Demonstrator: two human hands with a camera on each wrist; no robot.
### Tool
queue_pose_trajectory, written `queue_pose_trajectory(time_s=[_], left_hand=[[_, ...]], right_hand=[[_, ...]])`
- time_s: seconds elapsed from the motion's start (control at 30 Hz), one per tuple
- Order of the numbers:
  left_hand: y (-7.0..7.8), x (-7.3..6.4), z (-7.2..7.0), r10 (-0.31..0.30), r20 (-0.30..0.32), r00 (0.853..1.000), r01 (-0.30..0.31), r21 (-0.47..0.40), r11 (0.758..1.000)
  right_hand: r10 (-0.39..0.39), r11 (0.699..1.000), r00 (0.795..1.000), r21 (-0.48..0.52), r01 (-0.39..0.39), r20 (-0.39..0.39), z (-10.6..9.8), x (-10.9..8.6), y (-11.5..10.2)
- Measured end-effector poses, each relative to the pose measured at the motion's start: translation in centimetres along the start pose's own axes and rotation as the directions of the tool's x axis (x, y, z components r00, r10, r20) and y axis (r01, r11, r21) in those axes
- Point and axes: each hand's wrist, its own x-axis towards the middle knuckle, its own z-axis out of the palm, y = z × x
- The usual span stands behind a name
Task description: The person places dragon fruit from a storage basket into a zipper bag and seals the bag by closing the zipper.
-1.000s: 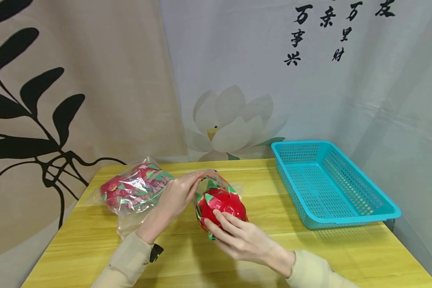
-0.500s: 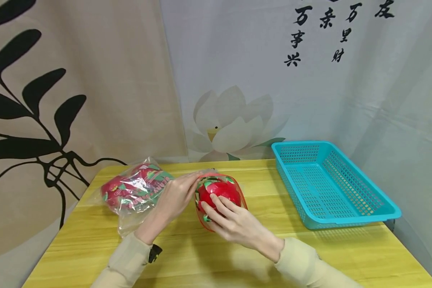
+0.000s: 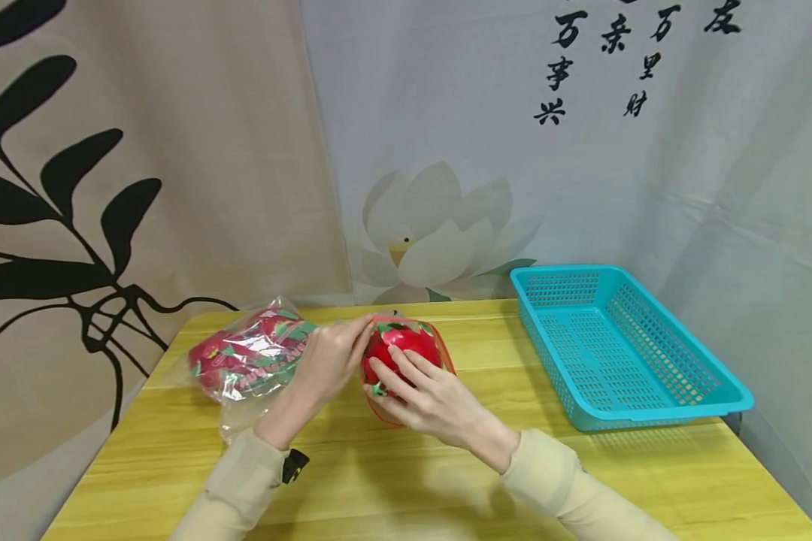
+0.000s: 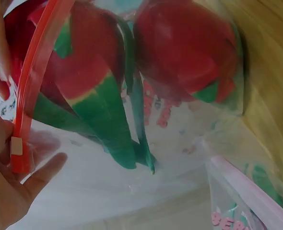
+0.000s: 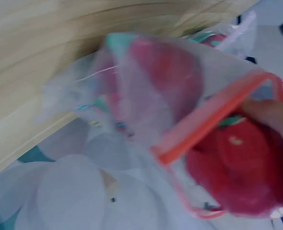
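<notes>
My left hand (image 3: 328, 357) pinches the edge of a clear zip bag with a red rim (image 4: 29, 86), thumb on one side and fingers on the other. In my right hand (image 3: 433, 402) is a shiny red dragon fruit (image 3: 413, 342) with green tips, the fingers spread round its near side. This fruit stands in the bag's mouth, ringed by the red rim in the head view. Deeper in the bag, another dragon fruit (image 4: 184, 52) shows through the plastic. The palm side of my right hand is hidden in the head view.
Left of my hands lies a second clear bag (image 3: 257, 353) of red and green fruit, with printed letters. A blue slotted basket (image 3: 649, 415) sits at the right of the yellow wooden table (image 3: 142, 481). A printed curtain (image 3: 446, 98) hangs behind.
My right hand has moved up and left, bringing the dragon fruit further into the bag's mouth. The left hand keeps its grip on the rim and has shifted only slightly.
</notes>
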Motion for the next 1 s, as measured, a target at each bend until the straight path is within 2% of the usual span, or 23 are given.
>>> queue_pose_trajectory(time_s=[0.2,0.43,0.67,0.83,1.0], left_hand=[[-0.1,0.2,0.0,-0.030,0.019,0.999,0.030,-0.009,1.000],[-0.4,0.2,0.0,-0.041,0.025,0.999,0.041,-0.015,0.999],[-0.6,0.3,-0.2,-0.086,0.068,0.994,0.088,-0.037,0.995],[-0.8,0.0,-0.3,-0.108,0.089,0.990,0.107,0.019,0.994],[-0.9,-0.2,-0.2,-0.095,0.072,0.993,0.091,0.056,0.994]], right_hand=[[0.086,0.995,0.996,0.062,-0.084,-0.039,0.7,-1.0,0.0],[0.177,0.978,0.983,0.121,-0.171,-0.040,1.0,-0.9,0.2],[0.196,0.978,0.980,0.072,-0.194,-0.024,1.5,-0.6,0.5],[0.206,0.976,0.978,0.075,-0.205,-0.011,1.9,-0.7,0.6],[0.206,0.976,0.978,0.062,-0.207,0.027,2.1,-0.6,0.8]])
